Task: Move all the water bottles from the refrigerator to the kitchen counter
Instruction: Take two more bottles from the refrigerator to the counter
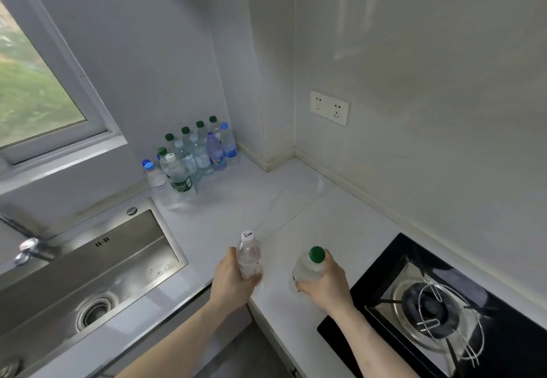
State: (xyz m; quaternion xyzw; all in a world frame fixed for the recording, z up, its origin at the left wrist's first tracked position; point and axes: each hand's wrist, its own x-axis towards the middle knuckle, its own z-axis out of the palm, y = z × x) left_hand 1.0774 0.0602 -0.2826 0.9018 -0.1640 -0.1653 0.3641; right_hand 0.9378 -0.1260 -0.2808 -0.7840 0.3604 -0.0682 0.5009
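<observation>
White counter [251, 197] runs across centre of frame, L-shaped into the corner. Left hand [232, 281], lower centre, fingers curled round a clear bottle w/ white cap [249, 256]; red-print label, held upright, slightly tilted, over the counter's front edge. Right hand [327, 284], just right of it, wraps a clear bottle w/ green cap [310, 266]; bottle base at or near the counter surface, contact can't be confirmed. The two held bottles are near each other, not touching. Cluster of water bottles [192, 158] stands upright at centre-left of frame, packed against the back wall beside the corner; caps green, blue, white and pale; exact count unclear since rear ones are partly hidden. One w/ white cap and dark green label [179, 178] sits at front of cluster, a blue-capped one [157, 182] just left of it. Steel sink [88, 274] fills lower left, drain visible, tap [28, 249] at far left edge. Black glass hob w/ gas burner [435, 309] at lower right, just beside right hand. Double wall socket [329, 107] right of centre on the wall. Window [35, 87] upper left, greenery outside, blurred.
</observation>
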